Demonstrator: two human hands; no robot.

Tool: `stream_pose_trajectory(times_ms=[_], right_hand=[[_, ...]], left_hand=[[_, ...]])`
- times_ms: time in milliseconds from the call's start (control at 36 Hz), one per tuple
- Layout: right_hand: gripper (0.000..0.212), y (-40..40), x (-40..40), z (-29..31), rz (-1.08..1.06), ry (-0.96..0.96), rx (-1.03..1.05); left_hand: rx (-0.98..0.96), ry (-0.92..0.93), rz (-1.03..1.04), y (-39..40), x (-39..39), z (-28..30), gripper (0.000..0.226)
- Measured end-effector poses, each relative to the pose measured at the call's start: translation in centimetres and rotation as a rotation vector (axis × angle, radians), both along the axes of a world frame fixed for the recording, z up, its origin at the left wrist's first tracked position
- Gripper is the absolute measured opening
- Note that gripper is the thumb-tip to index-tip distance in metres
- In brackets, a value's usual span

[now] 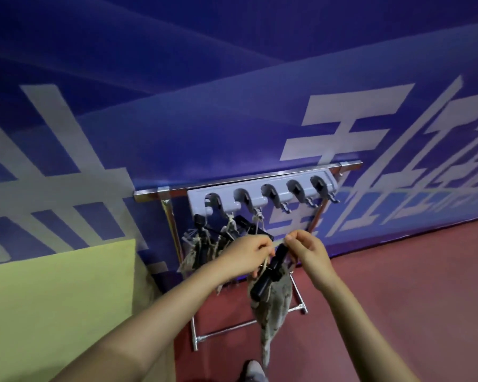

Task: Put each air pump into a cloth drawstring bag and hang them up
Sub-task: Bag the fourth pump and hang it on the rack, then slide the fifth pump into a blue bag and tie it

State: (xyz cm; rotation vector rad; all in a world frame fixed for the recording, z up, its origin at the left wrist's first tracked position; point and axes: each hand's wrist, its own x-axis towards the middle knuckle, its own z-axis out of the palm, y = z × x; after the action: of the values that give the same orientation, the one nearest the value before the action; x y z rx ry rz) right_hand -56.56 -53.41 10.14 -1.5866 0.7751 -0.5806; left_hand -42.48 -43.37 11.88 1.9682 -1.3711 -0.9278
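A patterned grey cloth drawstring bag (273, 307) hangs between my hands below a grey hook rail (260, 193). A black air pump (271, 271) sticks out of the bag's mouth at a tilt. My left hand (246, 253) pinches the pale drawstring on the left side of the mouth. My right hand (305, 248) pinches the string on the right side. Other filled bags with black pump handles (218, 241) hang by their cords from the rail's left hooks. The three hooks to the right carry nothing.
The rail sits on a chrome rack (174, 244) standing against a blue banner wall with large pale characters. A yellow-green surface (58, 299) lies at the left. The floor (398, 299) is red, and a shoe tip (253, 369) shows at the bottom.
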Motion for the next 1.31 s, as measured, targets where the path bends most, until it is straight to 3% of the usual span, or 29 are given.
stream_pose_trajectory(times_ms=[111, 389, 500, 556, 667, 806, 917, 1056, 1111, 1222, 1306], right_hand=[[0.026, -5.6, -0.5, -1.5, 0.016, 0.068, -0.076], [0.025, -13.7, 2.1, -5.4, 0.019, 0.190, -0.136], [0.025, -14.9, 4.1, -5.9, -0.008, 0.151, -0.103], [0.026, -15.2, 5.0, -6.4, -0.008, 0.133, -0.065], [0.028, -15.6, 5.6, -8.6, 0.008, 0.182, 0.052], [0.040, -14.9, 4.8, -10.0, -0.022, 0.147, 0.169], [0.010, -13.8, 4.8, -9.2, -0.109, 0.109, 0.076], [0.009, -10.3, 5.9, -5.6, -0.331, -0.058, -0.087], [0.016, -8.1, 6.7, -3.9, -0.282, -0.136, -0.146], [0.007, -2.9, 8.4, -2.4, -0.113, -0.237, -0.149], [0.013, 2.1, 10.3, -2.3, -0.020, -0.237, -0.104]], left_hand=[[0.002, 0.048, 0.145, -5.2, -1.3, -0.9, 0.020], [0.219, 0.255, 0.453, -14.8, -1.0, -2.5, 0.029], [0.191, 0.246, 0.545, -16.8, -0.1, -2.6, 0.026], [0.192, 0.152, 0.546, -17.2, 0.3, -3.3, 0.025], [0.241, -0.023, 0.531, -16.9, 0.1, -4.7, 0.025], [0.228, 0.007, 0.511, -16.9, 0.0, -5.1, 0.046], [0.197, -0.020, 0.460, -15.9, -0.3, -5.1, 0.037], [-0.020, 0.171, 0.542, -12.7, -0.6, -4.4, 0.030], [-0.131, 0.285, 0.604, -10.5, -0.3, -3.8, 0.026], [-0.285, 0.395, 0.733, -4.9, 0.6, -2.1, 0.029], [-0.308, 0.394, 0.830, 0.9, 2.3, -1.9, 0.031]])
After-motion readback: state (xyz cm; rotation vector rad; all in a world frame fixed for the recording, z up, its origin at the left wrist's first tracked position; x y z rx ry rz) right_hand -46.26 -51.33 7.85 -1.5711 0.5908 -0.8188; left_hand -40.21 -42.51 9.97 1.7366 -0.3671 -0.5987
